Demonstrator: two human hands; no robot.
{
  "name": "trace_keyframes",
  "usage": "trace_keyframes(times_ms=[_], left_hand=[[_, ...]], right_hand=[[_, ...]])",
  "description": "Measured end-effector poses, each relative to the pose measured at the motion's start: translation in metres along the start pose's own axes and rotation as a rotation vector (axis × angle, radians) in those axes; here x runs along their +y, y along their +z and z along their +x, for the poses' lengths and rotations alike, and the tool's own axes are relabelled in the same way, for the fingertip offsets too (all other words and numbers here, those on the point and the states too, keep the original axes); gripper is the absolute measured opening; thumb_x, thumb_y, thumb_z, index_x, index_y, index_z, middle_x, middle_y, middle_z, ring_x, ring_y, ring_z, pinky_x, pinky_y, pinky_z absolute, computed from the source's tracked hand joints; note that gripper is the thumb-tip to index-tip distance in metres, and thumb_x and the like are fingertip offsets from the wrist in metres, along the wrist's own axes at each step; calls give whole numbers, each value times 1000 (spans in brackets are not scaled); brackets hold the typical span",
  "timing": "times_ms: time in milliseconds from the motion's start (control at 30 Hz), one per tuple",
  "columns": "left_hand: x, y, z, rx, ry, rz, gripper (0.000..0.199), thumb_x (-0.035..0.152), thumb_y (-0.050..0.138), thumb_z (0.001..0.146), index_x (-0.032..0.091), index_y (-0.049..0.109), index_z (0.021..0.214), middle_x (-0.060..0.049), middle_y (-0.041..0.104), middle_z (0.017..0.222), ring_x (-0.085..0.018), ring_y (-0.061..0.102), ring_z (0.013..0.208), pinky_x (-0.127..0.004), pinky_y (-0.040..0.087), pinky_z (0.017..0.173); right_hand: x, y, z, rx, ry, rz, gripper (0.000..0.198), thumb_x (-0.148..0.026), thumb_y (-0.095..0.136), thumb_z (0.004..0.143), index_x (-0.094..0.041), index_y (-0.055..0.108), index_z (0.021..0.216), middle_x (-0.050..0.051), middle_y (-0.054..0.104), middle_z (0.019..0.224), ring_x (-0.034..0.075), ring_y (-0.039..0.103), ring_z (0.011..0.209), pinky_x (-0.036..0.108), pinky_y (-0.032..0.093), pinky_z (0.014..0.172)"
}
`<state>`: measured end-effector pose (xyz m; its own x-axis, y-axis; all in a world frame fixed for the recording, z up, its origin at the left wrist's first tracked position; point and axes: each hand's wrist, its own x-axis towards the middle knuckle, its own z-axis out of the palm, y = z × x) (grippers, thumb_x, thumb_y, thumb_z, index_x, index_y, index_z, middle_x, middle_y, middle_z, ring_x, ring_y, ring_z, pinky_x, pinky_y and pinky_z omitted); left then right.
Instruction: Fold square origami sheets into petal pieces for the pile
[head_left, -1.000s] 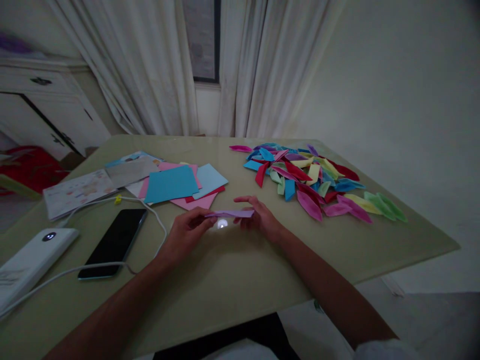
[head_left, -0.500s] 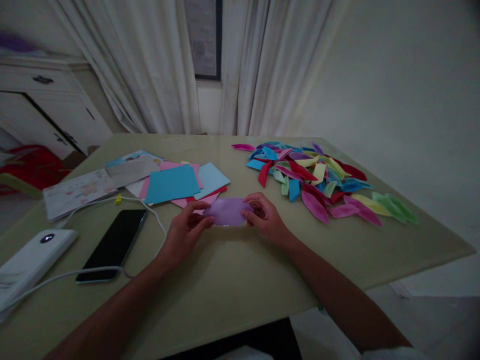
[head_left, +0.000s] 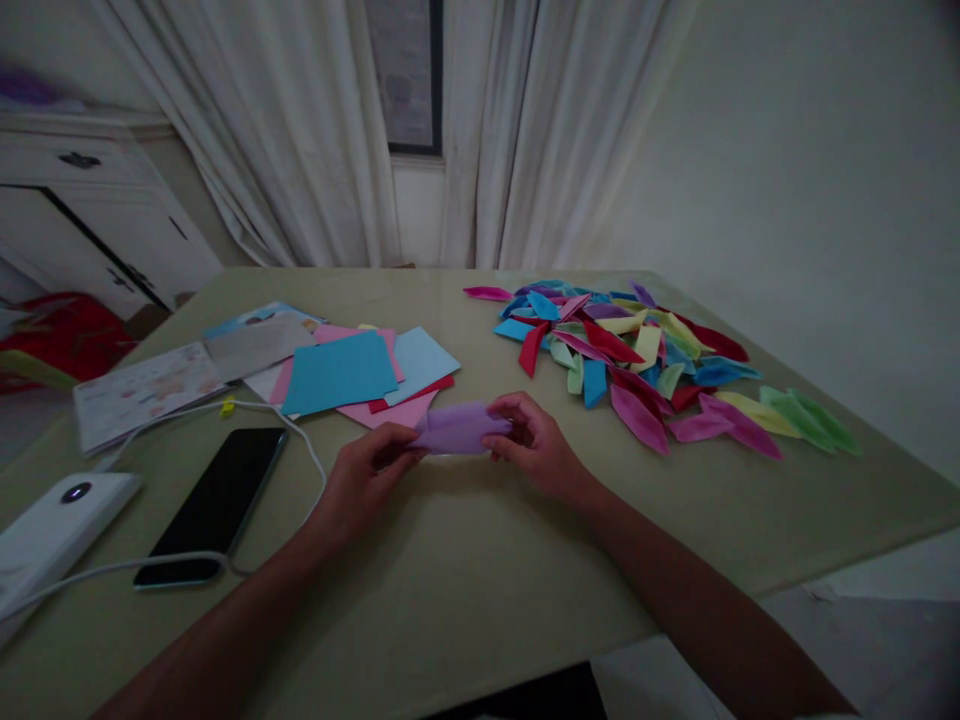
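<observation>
A folded sheet of purple paper [head_left: 457, 430] is held between my two hands above the middle of the table. My left hand [head_left: 367, 475] pinches its left end between thumb and fingers. At the right end, my right hand [head_left: 529, 440] grips it with the thumb in front and the fingers behind. A flap shows along the paper's upper side. Just beyond my left hand lie loose square sheets, among them a teal sheet [head_left: 341, 372], a light blue sheet [head_left: 424, 362] and a pink sheet [head_left: 397, 411].
Many folded coloured paper pieces [head_left: 615, 345] are heaped at the right. On the left lie a black phone [head_left: 217, 505], a white power bank [head_left: 64, 530], a white cable [head_left: 319, 465] and a printed booklet [head_left: 150, 390]. The table's [head_left: 510, 590] front edge runs below my forearms.
The purple paper was flat and smooth; now a flap stands out along its upper side. Both hands still hold its ends. The view has shifted slightly.
</observation>
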<state>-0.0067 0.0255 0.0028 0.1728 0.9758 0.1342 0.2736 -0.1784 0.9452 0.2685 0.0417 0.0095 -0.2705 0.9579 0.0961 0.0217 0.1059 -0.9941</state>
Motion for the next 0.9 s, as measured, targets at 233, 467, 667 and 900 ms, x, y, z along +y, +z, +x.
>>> trace_keyframes(times_ms=[233, 467, 667, 900], left_hand=[[8, -1, -1, 42, 64, 120, 20, 40, 73, 96, 21, 77, 92, -3, 76, 89, -20, 70, 80, -29, 53, 71], [11, 2, -5, 90, 146, 175, 22, 39, 69, 100, 20, 78, 93, -6, 78, 100, -20, 73, 87, -27, 57, 72], [8, 3, -5, 113, 265, 263, 15, 30, 71, 100, 20, 80, 92, -5, 78, 98, -18, 74, 87, -27, 57, 75], [8, 1, -4, 146, 321, 301, 15, 29, 71, 101, 19, 81, 94, -6, 78, 100, -17, 74, 90, -26, 57, 75]], right_hand=[[-7, -3, -1, 12, -53, -132, 23, -41, 79, 95, -20, 72, 103, 3, 72, 89, 17, 67, 78, 29, 53, 69], [-9, 0, -1, 12, -192, -320, 20, -37, 77, 97, -20, 70, 90, 2, 70, 89, 16, 64, 79, 28, 50, 70], [-8, 5, -4, 21, -222, -391, 18, -35, 76, 98, -19, 70, 89, 1, 69, 82, 16, 64, 75, 29, 50, 71], [-12, 2, -4, -7, -227, -355, 11, -30, 77, 97, -20, 74, 100, 4, 72, 95, 18, 69, 86, 29, 53, 77]])
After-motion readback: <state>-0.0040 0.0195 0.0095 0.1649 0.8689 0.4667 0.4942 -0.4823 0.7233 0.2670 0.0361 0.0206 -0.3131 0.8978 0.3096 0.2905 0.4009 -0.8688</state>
